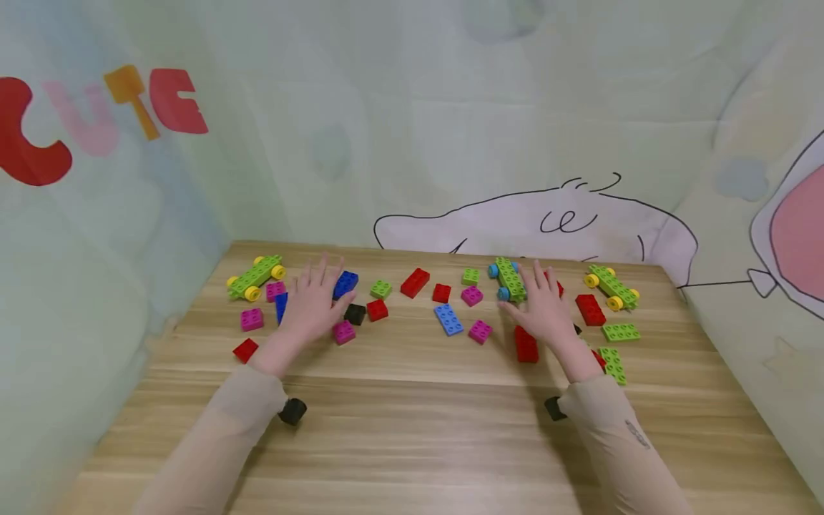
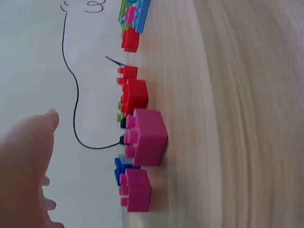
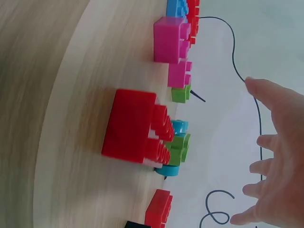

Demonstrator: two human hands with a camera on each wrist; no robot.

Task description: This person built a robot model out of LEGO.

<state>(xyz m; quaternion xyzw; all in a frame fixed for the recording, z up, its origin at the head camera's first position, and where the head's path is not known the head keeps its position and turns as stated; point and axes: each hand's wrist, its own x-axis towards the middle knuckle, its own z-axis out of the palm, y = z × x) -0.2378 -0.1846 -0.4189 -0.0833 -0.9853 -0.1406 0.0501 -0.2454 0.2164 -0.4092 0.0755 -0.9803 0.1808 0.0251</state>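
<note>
My left hand [image 1: 312,302] hovers over toy building bricks at the table's left, fingers spread and holding nothing. Around it lie a dark blue brick [image 1: 346,284], a black brick [image 1: 355,314] and a magenta brick [image 1: 344,332]; another blue brick is partly hidden beneath the hand. On the right side my right hand [image 1: 547,309], also spread and holding nothing, is above a red brick [image 1: 526,345]. Beside its thumb stands a green wheeled base [image 1: 510,279] with blue wheels. Both wrist views show a gap between each hand and the bricks, such as the red brick [image 3: 129,124].
Green bases with yellow wheels stand at the far left [image 1: 256,277] and far right [image 1: 612,287]. A light blue brick [image 1: 448,319] and several red, green and magenta bricks lie between and outside the hands. Printed cloth walls [image 1: 290,193] border the wooden table [image 1: 412,436].
</note>
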